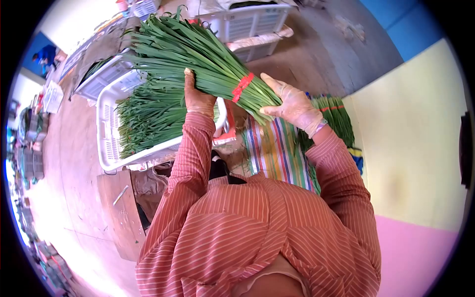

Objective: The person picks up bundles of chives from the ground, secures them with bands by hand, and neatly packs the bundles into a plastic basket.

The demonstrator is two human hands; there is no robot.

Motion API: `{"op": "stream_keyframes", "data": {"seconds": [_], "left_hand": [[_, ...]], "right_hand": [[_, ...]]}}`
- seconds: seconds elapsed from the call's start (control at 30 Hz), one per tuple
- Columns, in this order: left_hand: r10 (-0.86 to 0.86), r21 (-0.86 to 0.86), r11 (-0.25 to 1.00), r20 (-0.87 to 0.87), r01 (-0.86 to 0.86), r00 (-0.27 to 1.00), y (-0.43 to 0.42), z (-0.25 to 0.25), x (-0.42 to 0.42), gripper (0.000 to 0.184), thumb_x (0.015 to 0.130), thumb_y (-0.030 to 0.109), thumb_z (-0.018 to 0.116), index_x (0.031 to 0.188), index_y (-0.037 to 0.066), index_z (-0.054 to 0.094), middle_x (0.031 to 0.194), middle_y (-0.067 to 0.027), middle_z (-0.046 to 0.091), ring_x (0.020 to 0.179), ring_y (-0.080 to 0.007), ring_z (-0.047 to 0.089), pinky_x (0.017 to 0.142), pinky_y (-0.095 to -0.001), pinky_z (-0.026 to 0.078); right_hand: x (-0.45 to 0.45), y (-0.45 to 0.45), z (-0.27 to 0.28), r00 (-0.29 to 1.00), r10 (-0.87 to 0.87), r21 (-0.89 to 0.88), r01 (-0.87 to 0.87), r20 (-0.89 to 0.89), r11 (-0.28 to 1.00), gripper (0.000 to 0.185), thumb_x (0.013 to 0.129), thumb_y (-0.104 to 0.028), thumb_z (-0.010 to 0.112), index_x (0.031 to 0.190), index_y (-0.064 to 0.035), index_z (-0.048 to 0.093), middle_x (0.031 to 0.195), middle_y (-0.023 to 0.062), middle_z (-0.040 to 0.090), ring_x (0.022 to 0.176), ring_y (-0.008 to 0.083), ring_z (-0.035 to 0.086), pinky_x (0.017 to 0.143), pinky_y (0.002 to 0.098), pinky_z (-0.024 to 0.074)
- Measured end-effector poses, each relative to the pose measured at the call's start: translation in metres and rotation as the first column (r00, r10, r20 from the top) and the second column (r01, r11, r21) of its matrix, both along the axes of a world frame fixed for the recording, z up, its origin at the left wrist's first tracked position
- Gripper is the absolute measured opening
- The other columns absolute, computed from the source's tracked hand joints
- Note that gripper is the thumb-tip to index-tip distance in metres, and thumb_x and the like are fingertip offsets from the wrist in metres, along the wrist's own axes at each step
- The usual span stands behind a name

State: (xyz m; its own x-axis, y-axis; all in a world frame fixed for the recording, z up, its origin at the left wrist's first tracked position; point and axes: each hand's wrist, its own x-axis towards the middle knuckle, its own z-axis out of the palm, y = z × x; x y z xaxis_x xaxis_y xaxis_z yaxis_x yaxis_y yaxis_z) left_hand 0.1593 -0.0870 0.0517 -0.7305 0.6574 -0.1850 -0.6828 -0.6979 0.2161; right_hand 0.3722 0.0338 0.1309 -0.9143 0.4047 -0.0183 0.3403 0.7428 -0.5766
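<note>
Long, flat-leaved green bundle (198, 62), bound by a red band (242, 88), one item, held up between two hands above the far rim of a basket and the floor to its right. Right hand (295, 105): closed on the pale stem end, thumb on the near side, forefinger along the far side, stems between; probably so held to keep the cut ends together. Left hand (199, 103): thumb upright against the leaves, remaining fingers hidden beneath; it holds the looser leafy part, seemingly because the blades would droop without a second support. Condition of the bundle: deep green, glossy, blades fanning toward the far left, narrowing to lighter stems at the near right; band wrapped close to the stem end, presumably where the stems gather tightest. Below, left: white perforated plastic basket (101, 133), filled with loose green leaves (153, 115), likely set there for easy reach. Below, right: multicoloured striped plastic sheet (277, 153), spread close to the body. Beyond it, right: green bundles with red bands (341, 116), lying side by side near a pale yellow wall (405, 123). Far: white slatted plastic crate (255, 22). Near left: flat brown board (116, 198), beside the basket.
</note>
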Motion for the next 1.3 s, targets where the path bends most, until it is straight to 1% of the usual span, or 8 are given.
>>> {"op": "stream_keyframes", "data": {"seconds": [0.17, 0.23, 0.3, 0.4, 0.5, 0.87, 1.0, 1.3], "left_hand": [[0.161, -0.067, 0.984, -0.04, -0.163, 0.986, -0.017, -0.027, -0.071, 0.056, 0.089, 0.05, 0.058, 0.128, 0.01, 0.054, 0.131, -0.0076, 0.056, 0.117, -0.0298, 0.053, 0.105, -0.048, 0.038], [0.278, 0.061, 0.961, -0.167, -0.271, 0.946, -0.025, -0.034, -0.1, 0.06, 0.089, 0.055, 0.054, 0.131, 0.011, 0.052, 0.132, -0.0077, 0.054, 0.118, -0.0294, 0.052, 0.105, -0.0476, 0.038], [0.225, 0.174, 0.961, -0.049, -0.213, 0.973, -0.031, -0.037, -0.133, 0.064, 0.091, 0.059, 0.045, 0.134, 0.011, 0.049, 0.134, -0.0105, 0.052, 0.12, -0.0327, 0.051, 0.105, -0.0508, 0.037], [0.208, 0.231, 0.955, -0.086, -0.184, 0.974, -0.03, -0.028, -0.165, 0.064, 0.091, 0.059, 0.044, 0.134, 0.011, 0.049, 0.134, -0.0113, 0.052, 0.12, -0.0335, 0.051, 0.105, -0.0516, 0.037], [0.214, 0.247, 0.953, -0.137, -0.176, 0.967, -0.031, -0.011, -0.191, 0.065, 0.091, 0.059, 0.043, 0.134, 0.011, 0.048, 0.134, -0.012, 0.052, 0.119, -0.0344, 0.05, 0.105, -0.0523, 0.037], [0.26, 0.28, 0.937, -0.156, -0.21, 0.953, -0.02, -0.068, -0.186, 0.064, 0.094, 0.058, 0.036, 0.135, 0.01, 0.046, 0.133, -0.0162, 0.051, 0.119, -0.0387, 0.049, 0.105, -0.0554, 0.036], [0.381, 0.176, 0.918, -0.143, -0.355, 0.914, -0.011, -0.091, -0.167, 0.059, 0.096, 0.053, 0.037, 0.133, 0.007, 0.047, 0.129, -0.0164, 0.053, 0.116, -0.0373, 0.052, 0.097, -0.0532, 0.044], [0.497, 0.16, 0.865, -0.134, -0.476, 0.857, -0.014, -0.084, -0.14, 0.054, 0.095, 0.041, 0.047, 0.135, 0.005, 0.046, 0.129, -0.0157, 0.055, 0.111, -0.0336, 0.058, 0.092, -0.0478, 0.052]], "right_hand": [[-0.069, 0.031, 0.007, 0.96, 0.281, -0.2, -0.274, 0.009, 0.941, 0.085, 0.076, -0.027, 0.076, 0.146, -0.0068, 0.033, 0.142, 0.0151, 0.044, 0.13, 0.025, 0.043, 0.109, 0.0336, 0.0307], [-0.107, 0.039, 0.013, 0.988, 0.139, -0.469, -0.157, -0.074, 0.869, 0.09, 0.073, -0.039, 0.079, 0.143, -0.0005, 0.036, 0.144, 0.0166, 0.042, 0.133, 0.0267, 0.04, 0.11, 0.0335, 0.0306], [-0.153, 0.04, 0.016, 0.966, 0.257, -0.362, -0.253, -0.039, 0.897, 0.099, 0.073, -0.045, 0.079, 0.144, 0.003, 0.03, 0.146, 0.021, 0.037, 0.135, 0.0282, 0.036, 0.111, 0.0349, 0.0289], [-0.216, 0.023, 0.015, 0.885, 0.466, -0.737, -0.32, -0.008, 0.596, 0.11, 0.073, -0.037, 0.081, 0.15, 0.0, 0.012, 0.15, 0.0224, 0.027, 0.141, 0.0237, 0.024, 0.113, 0.0338, 0.0208], [-0.254, -0.007, 0.033, 0.81, 0.568, -0.863, -0.385, -0.147, 0.326, 0.111, 0.068, -0.028, 0.085, 0.151, -0.005, 0.015, 0.142, 0.011, 0.04, 0.13, 0.0163, 0.036, 0.109, 0.0303, 0.0272], [-0.301, 0.045, -0.012, 0.745, 0.656, -0.337, -0.591, 0.121, 0.733, 0.103, 0.072, -0.025, 0.081, 0.15, -0.0024, 0.018, 0.141, 0.0124, 0.042, 0.128, 0.0184, 0.041, 0.107, 0.0306, 0.0317], [-0.319, 0.09, -0.035, 0.72, 0.688, -0.906, -0.228, 0.088, 0.355, 0.101, 0.077, -0.037, 0.078, 0.149, 0.0007, 0.017, 0.146, 0.0187, 0.035, 0.138, 0.0237, 0.03, 0.112, 0.0327, 0.0215], [-0.35, 0.078, -0.072, 0.475, 0.88, -0.809, -0.511, 0.017, 0.291, 0.104, 0.074, -0.039, 0.08, 0.147, 0.0037, 0.02, 0.145, 0.0208, 0.035, 0.138, 0.026, 0.03, 0.112, 0.0329, 0.023]]}}
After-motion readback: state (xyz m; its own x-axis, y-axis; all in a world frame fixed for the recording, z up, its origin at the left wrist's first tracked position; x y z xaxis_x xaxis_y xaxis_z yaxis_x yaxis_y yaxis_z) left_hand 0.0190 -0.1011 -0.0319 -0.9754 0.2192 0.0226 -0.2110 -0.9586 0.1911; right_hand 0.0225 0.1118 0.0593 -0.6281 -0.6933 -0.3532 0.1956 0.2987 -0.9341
